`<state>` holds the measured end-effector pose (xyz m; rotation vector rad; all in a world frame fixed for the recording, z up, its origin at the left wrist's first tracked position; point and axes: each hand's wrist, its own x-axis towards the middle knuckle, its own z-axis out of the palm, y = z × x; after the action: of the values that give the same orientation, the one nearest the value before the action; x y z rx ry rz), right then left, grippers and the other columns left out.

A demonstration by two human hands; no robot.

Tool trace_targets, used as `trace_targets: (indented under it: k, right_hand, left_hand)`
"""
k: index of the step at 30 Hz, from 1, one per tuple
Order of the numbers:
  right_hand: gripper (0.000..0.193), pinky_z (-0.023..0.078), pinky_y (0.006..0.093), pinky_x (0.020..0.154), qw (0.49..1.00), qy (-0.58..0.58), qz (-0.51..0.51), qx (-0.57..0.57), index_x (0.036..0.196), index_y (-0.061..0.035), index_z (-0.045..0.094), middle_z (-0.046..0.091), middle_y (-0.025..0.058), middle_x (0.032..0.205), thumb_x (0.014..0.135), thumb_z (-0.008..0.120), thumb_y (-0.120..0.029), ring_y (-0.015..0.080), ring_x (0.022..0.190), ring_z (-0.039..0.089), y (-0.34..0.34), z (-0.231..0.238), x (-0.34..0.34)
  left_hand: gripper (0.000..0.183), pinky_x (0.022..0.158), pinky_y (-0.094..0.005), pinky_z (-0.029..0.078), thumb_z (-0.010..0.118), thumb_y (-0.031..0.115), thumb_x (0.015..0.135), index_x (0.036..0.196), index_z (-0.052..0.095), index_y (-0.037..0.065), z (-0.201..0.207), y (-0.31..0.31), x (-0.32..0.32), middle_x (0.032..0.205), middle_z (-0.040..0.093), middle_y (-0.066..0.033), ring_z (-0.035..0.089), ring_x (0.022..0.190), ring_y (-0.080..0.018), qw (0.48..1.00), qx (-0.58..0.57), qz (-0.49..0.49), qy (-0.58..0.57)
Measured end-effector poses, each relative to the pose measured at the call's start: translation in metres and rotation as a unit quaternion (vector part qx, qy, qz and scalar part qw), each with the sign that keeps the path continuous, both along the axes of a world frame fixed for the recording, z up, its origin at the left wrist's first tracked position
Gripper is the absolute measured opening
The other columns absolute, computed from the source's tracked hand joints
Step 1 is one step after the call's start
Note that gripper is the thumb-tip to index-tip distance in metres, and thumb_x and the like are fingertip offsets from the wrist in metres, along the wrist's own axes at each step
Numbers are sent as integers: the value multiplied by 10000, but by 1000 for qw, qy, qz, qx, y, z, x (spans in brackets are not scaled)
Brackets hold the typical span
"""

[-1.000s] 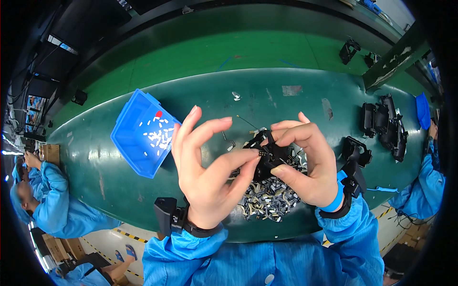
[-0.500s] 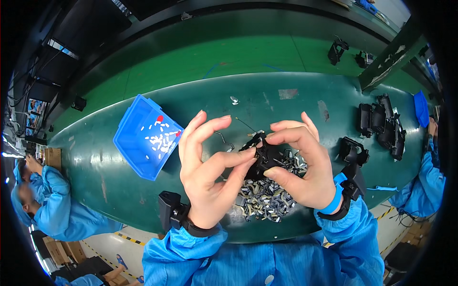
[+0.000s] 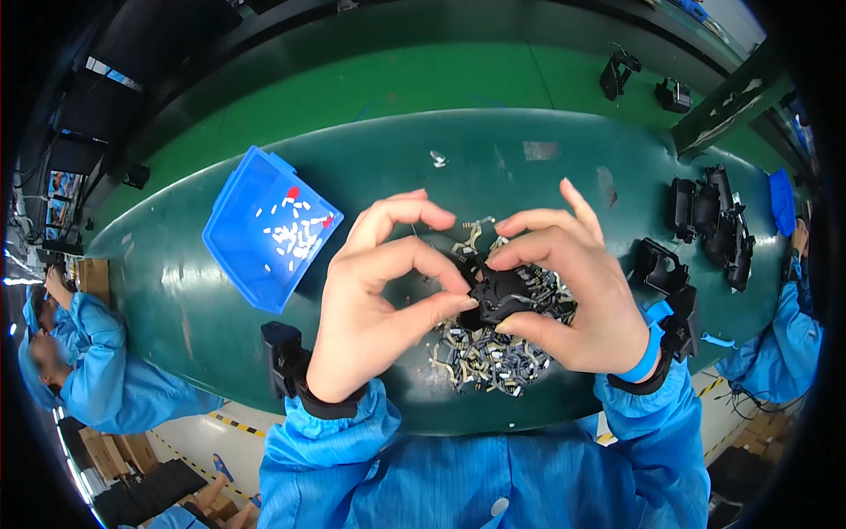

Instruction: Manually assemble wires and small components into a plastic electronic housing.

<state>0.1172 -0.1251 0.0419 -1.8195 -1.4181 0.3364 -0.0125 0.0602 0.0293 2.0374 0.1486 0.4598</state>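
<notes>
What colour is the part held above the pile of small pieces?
The part is black, seen best in the head view, the only one here.

Even, moderately bright light on left hand (image 3: 357, 313), right hand (image 3: 582, 304) and surrounding desk (image 3: 229, 353). Whitish glare on desk left of hands. Black part (image 3: 504, 293) between hands dark, fine detail lost. Green surface (image 3: 423, 88) beyond hands falls into shadow farther out. Bright white strip (image 3: 77, 467) far left of hands, nearer wearer. Fisheye bends desk edges; rim fades to black. Hands fairly sharp.
</notes>
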Motion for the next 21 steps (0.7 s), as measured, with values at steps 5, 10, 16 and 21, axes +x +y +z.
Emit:
trace_targets:
  k: [5, 10, 16, 21]
  right_hand:
    - [425, 133, 590, 1157, 999, -24, 14, -27, 1051, -96, 632, 639, 66, 1074, 675, 800, -199, 260, 1131, 575, -3, 20, -4]
    - [435, 164, 595, 1144, 997, -42, 58, -28, 1107, -114, 625, 614, 64, 1080, 700, 774, -147, 242, 1106, 585, 15, 29, 2]
    - [300, 246, 591, 1096, 979, -168, -65, 96, 1059, -95, 594, 651, 74, 969, 785, 699, -159, 281, 1054, 576, 93, 23, 56]
    - [313, 275, 568, 1078, 898, -345, -226, 155, 1062, -102, 618, 659, 59, 922, 788, 722, -212, 265, 1050, 563, 182, -21, 116]
  left_hand:
    - [187, 1015, -432, 356, 820, 82, 611, 770, 731, 123, 8, 4, -1, 1128, 571, -79, 483, 1152, -311, 997, -10, -73, -2]
    - [192, 1061, -479, 312, 833, 100, 596, 750, 718, 115, 5, 10, -7, 1116, 539, -76, 450, 1193, -310, 999, -16, -39, -19]
    - [356, 1076, -365, 297, 637, 97, 829, 1173, 572, 31, -12, -5, -5, 1391, 440, -143, 421, 1285, -241, 968, -15, 188, -167]
    - [293, 1026, -322, 337, 581, 67, 873, 1162, 578, 18, -15, -16, 0, 1334, 482, -110, 463, 1231, -207, 966, -10, 225, -130]
